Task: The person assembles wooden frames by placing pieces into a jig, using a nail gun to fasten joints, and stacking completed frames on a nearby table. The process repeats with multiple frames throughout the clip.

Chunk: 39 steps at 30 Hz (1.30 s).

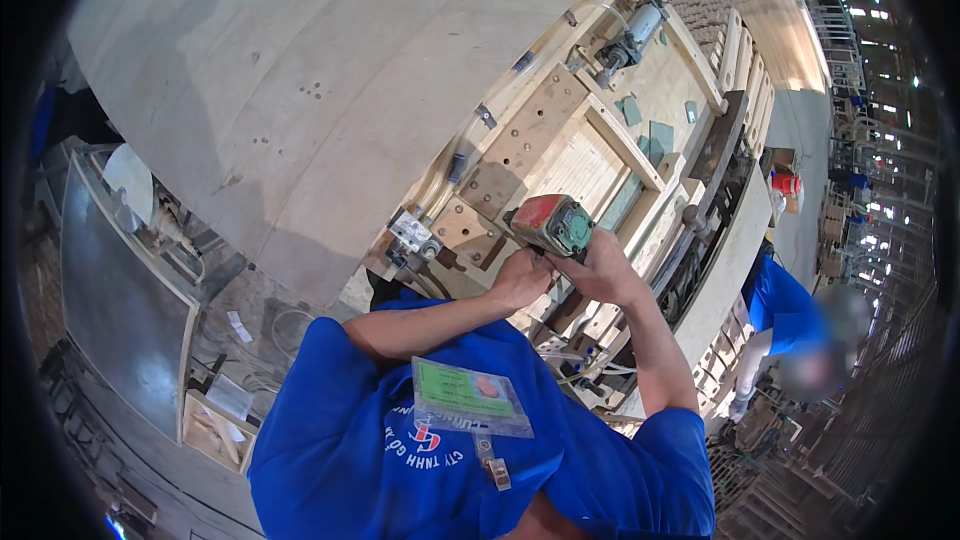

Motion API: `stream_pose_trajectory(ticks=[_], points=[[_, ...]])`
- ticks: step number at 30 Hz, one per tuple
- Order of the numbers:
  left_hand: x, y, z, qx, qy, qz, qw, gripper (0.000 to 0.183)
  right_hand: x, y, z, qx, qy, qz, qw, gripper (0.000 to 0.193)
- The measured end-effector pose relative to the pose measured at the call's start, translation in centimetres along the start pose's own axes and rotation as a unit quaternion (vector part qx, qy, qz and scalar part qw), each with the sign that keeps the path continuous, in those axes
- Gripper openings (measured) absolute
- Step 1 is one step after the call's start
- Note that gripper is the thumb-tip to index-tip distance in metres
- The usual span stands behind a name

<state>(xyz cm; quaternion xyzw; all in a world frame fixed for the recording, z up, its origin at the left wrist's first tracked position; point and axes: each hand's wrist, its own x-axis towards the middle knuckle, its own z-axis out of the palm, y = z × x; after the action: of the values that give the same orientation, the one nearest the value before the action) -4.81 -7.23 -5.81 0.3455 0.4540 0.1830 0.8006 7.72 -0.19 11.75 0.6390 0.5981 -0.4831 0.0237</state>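
My right hand (pixel 603 268) is wrapped round the grip of a red and green tool (pixel 553 225) that looks like a pneumatic nail gun. Its bolted green cap faces up and its working end is hidden. Close against the tool's lower side, my left hand (pixel 520 278) has its fingers curled; what they hold, if anything, is hidden. Both hands are over the near end of a wooden jig (pixel 535 130). A slatted light-wood panel (pixel 578 162) lies in the jig, beyond the tool.
A metal air cylinder (pixel 636 35) sits at the jig's far end, a clamp fitting (pixel 413 238) at its near left corner. Stacked wood (pixel 780 25) stands behind. A dark-topped table (pixel 125 280) is at left. A person in blue (pixel 785 300) bends at right.
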Motion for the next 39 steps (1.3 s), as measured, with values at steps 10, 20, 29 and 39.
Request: stream_pose_trajectory(ticks=[10, 20, 29, 39], points=[[-2.9, 4.6, -0.9, 0.108, -0.086, 0.039, 0.990, 0.023, -3.3, -1.8, 0.5, 0.018, 0.091, -0.002, 0.996, 0.049], [-12.0, 15.1, -12.4, 0.286, 0.152, 0.292, 0.900, 0.023, -23.7, 7.6, 2.7, 0.319, 0.399, 0.216, 0.832, 0.026], [-12.0, 11.9, -8.3, 0.457, 0.030, 0.262, 0.850, 0.032, -29.0, 25.5, 6.3, -0.123, 0.477, 0.447, 0.746, 0.050], [-5.7, 10.0, 0.6, 0.642, -0.061, 0.433, 0.629, 0.036, -29.3, 31.1, 12.3, -0.245, 0.562, 0.396, 0.684, 0.063]])
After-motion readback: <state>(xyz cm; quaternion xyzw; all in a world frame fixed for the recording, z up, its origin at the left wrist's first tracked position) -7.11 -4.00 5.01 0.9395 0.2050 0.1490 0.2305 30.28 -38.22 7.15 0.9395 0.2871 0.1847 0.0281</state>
